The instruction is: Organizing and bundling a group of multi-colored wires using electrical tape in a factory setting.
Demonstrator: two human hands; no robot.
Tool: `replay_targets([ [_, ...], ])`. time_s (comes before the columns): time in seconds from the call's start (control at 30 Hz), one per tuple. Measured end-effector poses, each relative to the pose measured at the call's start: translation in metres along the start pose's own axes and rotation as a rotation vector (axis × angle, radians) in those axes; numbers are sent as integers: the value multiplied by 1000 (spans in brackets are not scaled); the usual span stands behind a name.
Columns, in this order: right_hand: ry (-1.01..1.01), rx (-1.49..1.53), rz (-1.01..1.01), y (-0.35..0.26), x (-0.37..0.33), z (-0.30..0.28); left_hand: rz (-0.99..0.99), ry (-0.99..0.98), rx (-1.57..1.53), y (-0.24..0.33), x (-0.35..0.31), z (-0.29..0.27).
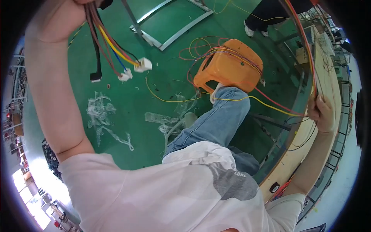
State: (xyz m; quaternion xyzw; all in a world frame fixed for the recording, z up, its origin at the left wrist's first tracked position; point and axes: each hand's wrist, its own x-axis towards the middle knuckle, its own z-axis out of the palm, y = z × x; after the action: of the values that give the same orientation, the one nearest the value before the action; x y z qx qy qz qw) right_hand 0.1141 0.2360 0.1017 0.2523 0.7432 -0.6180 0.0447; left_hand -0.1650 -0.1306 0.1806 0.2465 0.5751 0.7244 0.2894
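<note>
Raised at the upper left, my left hand (69,15) is closed around a wire harness (105,36); its fingertips are cut off by the top edge. The harness's black, brown, yellow, blue and red wires dangle down. They end in a white plug connector (143,65), a smaller white connector (125,75) and a black connector (95,76). At the right, over the wooden bench, my right hand (321,112) grips several thin wires. Red and orange wires (303,36) run from it up past the top edge, and a yellow wire (266,104) trails left from it.
An orange plastic stool (243,58) lies beyond my leg, wrapped with loose wires. Crumpled clear plastic (101,110) litters the green floor. A metal frame (185,33) stands farther off. The long wooden bench (293,156) runs along my right. Another person's shoes (249,30) show at the far right.
</note>
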Motion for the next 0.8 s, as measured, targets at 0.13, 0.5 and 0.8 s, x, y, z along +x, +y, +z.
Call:
replay_targets([
  [0.13,73,-106,109,34,-43,-22,-278,-823,-622,-77,59,11],
  [0.5,219,-731,-471,100,76,196,-183,-500,84,-108,71,107],
  [0.8,-455,-808,-69,178,113,239,-343,-469,126,-159,78,61],
])
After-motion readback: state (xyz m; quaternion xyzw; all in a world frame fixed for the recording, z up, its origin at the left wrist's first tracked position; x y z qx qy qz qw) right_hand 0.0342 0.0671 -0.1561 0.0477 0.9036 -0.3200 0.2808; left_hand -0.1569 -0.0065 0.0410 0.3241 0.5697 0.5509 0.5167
